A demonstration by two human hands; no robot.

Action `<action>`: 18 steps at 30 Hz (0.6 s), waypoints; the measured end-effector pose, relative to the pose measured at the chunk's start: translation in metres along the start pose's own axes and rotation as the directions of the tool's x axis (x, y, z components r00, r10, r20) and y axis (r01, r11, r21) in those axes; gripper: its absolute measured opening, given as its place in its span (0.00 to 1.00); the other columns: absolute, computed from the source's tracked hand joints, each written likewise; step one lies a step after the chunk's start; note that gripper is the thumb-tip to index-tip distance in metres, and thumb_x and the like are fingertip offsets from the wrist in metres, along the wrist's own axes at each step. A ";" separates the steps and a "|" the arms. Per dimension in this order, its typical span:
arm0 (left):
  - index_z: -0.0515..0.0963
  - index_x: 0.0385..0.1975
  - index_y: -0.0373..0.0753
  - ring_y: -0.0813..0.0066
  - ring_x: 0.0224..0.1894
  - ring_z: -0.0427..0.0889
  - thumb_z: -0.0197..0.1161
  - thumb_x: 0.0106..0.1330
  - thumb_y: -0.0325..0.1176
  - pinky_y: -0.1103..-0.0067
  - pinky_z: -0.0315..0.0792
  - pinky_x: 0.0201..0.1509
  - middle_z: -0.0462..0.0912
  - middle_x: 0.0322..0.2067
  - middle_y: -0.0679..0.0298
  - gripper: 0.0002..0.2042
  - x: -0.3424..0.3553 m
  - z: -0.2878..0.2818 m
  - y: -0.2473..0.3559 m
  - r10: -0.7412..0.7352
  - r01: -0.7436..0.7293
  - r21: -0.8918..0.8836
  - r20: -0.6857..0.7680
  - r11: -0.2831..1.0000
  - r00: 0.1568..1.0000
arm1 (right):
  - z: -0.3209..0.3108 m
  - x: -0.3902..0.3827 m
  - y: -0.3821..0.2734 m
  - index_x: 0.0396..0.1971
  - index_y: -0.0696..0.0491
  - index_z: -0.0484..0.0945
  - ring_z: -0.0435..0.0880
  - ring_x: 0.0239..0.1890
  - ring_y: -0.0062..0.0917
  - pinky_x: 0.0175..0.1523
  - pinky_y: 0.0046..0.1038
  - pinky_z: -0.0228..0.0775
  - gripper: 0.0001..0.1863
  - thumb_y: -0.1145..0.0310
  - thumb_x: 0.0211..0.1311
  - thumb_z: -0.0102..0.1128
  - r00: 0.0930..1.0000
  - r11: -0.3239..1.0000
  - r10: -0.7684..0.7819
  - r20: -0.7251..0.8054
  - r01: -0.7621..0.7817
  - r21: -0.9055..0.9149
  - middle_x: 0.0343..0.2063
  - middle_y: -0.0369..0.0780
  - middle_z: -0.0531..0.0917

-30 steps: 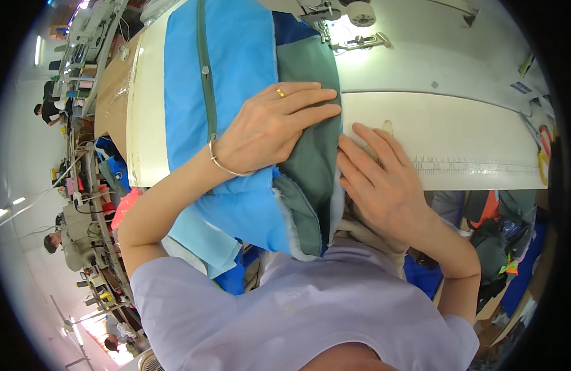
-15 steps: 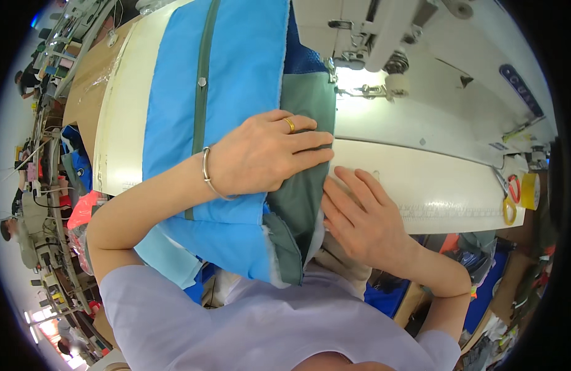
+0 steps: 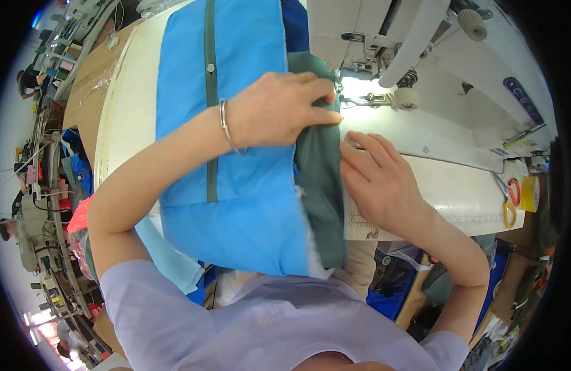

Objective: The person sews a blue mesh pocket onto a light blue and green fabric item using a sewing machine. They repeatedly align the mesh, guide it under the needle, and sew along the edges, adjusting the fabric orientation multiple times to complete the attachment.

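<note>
The fabric piece (image 3: 236, 238) lies on the white table (image 3: 462, 195), its near end hanging over the front edge toward the wearer's lap. The main body is bright blue, smooth with shallow creases; a seam crosses it near the lower end. The right border shows a pale, frayed raw edge. Along that border runs a grey-green panel (image 3: 322, 191), rippled and folded. A dark green strip (image 3: 212, 176) runs lengthwise down the blue, bearing a small pale stud (image 3: 210, 68). Right hand (image 3: 382, 182): fingers close together and bent, tips at the panel's right edge; cannot tell whether they pinch it. Left hand (image 3: 279, 110): laid across blue and green, fingers part bent and slightly apart; thumb hidden, grip cannot be told. Beyond, navy mesh (image 3: 296, 28) shows at the far end, beside the lit sewing machine (image 3: 415, 46).
</note>
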State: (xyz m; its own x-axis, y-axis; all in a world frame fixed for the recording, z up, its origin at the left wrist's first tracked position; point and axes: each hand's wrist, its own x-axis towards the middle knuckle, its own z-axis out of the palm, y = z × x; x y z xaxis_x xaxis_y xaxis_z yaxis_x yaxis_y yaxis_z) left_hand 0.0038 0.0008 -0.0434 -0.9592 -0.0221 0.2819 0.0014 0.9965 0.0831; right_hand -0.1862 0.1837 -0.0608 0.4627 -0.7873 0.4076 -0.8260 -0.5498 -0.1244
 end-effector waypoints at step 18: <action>0.63 0.12 0.44 0.70 0.18 0.65 0.74 0.59 0.37 0.73 0.63 0.28 0.62 0.16 0.68 0.23 -0.058 -0.085 0.163 0.075 -0.091 -0.384 -0.056 0.919 0.996 | 0.007 -0.010 -0.030 0.32 0.62 0.84 0.77 0.53 0.36 0.62 0.36 0.70 0.13 0.71 0.48 0.61 0.984 0.980 -0.152 -0.092 0.138 -0.141 0.42 0.45 0.82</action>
State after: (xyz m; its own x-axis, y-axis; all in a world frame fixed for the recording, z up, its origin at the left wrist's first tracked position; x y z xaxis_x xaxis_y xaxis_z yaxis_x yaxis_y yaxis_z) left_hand 0.0834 0.1575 0.0356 -0.9389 0.0484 0.3408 0.1975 0.8867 0.4181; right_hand -0.1639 0.2061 -0.0670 0.5509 -0.6655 0.5035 -0.7914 -0.6081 0.0622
